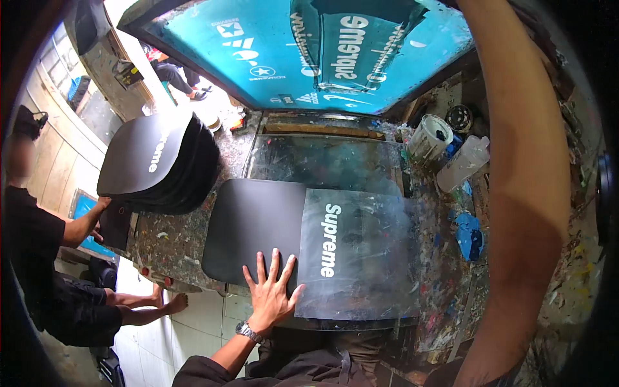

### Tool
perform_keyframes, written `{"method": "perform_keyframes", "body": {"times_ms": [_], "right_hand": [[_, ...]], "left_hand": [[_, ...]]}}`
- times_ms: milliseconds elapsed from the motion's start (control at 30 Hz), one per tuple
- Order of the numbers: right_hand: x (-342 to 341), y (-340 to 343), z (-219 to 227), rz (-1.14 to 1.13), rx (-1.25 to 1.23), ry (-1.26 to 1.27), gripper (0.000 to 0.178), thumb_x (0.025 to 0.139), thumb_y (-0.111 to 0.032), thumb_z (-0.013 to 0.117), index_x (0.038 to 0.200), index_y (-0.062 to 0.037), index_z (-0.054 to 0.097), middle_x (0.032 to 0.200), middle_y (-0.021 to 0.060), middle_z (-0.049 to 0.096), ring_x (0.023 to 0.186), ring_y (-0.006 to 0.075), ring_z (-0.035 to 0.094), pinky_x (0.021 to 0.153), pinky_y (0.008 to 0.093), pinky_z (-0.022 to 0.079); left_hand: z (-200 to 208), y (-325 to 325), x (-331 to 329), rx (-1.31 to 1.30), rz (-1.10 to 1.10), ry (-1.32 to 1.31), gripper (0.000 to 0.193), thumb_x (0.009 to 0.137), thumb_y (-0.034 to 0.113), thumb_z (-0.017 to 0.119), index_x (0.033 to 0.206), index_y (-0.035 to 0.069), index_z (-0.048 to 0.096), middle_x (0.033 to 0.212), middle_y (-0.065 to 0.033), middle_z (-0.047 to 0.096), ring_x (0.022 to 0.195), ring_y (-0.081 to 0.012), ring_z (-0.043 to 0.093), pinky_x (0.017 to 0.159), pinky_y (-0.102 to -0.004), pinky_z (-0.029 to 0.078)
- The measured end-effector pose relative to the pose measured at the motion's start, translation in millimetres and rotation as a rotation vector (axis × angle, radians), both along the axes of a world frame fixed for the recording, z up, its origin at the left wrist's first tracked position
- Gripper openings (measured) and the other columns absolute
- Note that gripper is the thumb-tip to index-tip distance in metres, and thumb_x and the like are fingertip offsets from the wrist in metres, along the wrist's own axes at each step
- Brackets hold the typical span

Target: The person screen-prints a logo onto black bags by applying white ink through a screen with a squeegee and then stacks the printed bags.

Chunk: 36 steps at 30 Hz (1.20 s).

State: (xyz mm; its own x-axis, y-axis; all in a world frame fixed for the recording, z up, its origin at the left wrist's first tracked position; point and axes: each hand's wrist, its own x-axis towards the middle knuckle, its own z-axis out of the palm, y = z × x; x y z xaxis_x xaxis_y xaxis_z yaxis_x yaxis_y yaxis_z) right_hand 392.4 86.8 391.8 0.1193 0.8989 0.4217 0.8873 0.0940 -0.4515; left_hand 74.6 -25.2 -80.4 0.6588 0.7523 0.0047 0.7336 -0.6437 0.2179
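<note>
My left hand (270, 298) lies flat, fingers spread, on the lower edge of a dark panel (258, 216) with rounded corners. Its thumb reaches the edge of a see-through sheet (377, 258) that carries white lettering (331, 240) and covers the panel's right side. On the right my bare forearm (522, 161) stretches up to the top edge, and the right hand is out of the picture. Past the panel, a screen-printing frame (258, 39) with teal mesh and dark framing stands tilted up. Dark ink smears cover part of its mesh.
A stack of dark panels (138, 155) with white lettering stands at the left. Beside it is another person (39, 238), one hand close to the stack. On the paint-stained bench (445, 309) at right are a white tub (430, 137), a plastic bottle (463, 164) and a blue rag (469, 237).
</note>
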Motion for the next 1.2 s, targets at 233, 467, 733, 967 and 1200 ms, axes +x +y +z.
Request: {"method": "perform_keyframes", "body": {"times_ms": [233, 467, 733, 967, 1200], "right_hand": [[70, 47, 6, 0.224, 0.249, -0.888, 0.047, 0.1, -0.042, 0.053, 0.108, -0.0007, 0.074, 0.107, 0.0232, 0.073, 0.104, 0.0323, 0.07, 0.095, 0.0417, 0.051], [-2, 2, -17, -0.227, -0.073, -0.269, 0.075, 0.092, -0.065, 0.054, 0.108, 0.0056, 0.074, 0.114, 0.0284, 0.072, 0.108, 0.0416, 0.071, 0.096, 0.0518, 0.054], [-92, -148, -187, -0.225, 0.299, -0.395, 0.046, 0.092, -0.052, 0.067, 0.088, -0.006, 0.068, 0.083, 0.0126, 0.067, 0.078, 0.0319, 0.067, 0.071, 0.0445, 0.051], [-166, -250, -384, -0.185, 0.047, -0.176, 0.043, 0.086, -0.049, 0.077, 0.093, -0.0073, 0.065, 0.093, 0.0082, 0.064, 0.092, 0.0267, 0.063, 0.086, 0.0419, 0.047], [-168, -251, -412, -0.12, -0.124, -0.12, 0.046, 0.085, -0.047, 0.078, 0.101, -0.0055, 0.065, 0.102, 0.0098, 0.064, 0.101, 0.0275, 0.061, 0.091, 0.0437, 0.045]], "left_hand": [[-3, -16, 11, 0.171, -0.182, -0.118, 0.076, 0.092, 0.044, 0.068, 0.159, 0.021, 0.041, 0.17, -0.0176, 0.023, 0.158, -0.0484, -0.001, 0.117, -0.074, -0.009], [50, -54, 138, -1.047, -0.5, -0.699, 0.045, 0.105, 0.03, 0.057, 0.143, 0.006, 0.058, 0.145, -0.0225, 0.058, 0.135, -0.0333, 0.056, 0.111, -0.0503, 0.044], [205, -14, 39, -0.957, 0.107, -1.717, 0.047, 0.108, 0.031, 0.055, 0.147, 0.016, 0.036, 0.14, -0.0162, 0.056, 0.119, -0.0308, 0.063, 0.095, -0.0501, 0.056], [39, -62, -31, -1.417, 0.601, -1.394, 0.029, 0.106, 0.012, 0.056, 0.123, -0.003, 0.038, 0.125, -0.0205, 0.061, 0.111, -0.0322, 0.069, 0.093, -0.0518, 0.061], [10, -55, -37, -1.389, 0.749, -1.187, 0.036, 0.104, 0.018, 0.062, 0.112, -0.008, 0.038, 0.117, -0.0277, 0.062, 0.104, -0.0358, 0.072, 0.085, -0.0444, 0.065]]}}
